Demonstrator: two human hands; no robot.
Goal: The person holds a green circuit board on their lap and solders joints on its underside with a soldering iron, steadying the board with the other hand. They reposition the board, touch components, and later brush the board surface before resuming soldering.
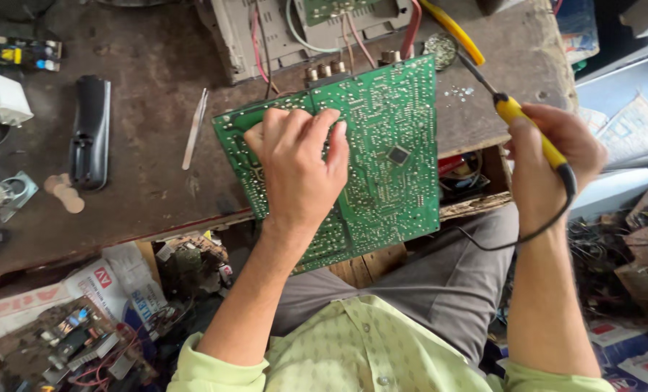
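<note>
Nearby, tweezers (194, 128) beside green circuit board (382, 145).

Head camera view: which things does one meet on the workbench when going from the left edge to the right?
White adapter → black remote control → metal tweezers → left hand pressing on the green circuit board → right hand holding the yellow soldering iron.
</note>
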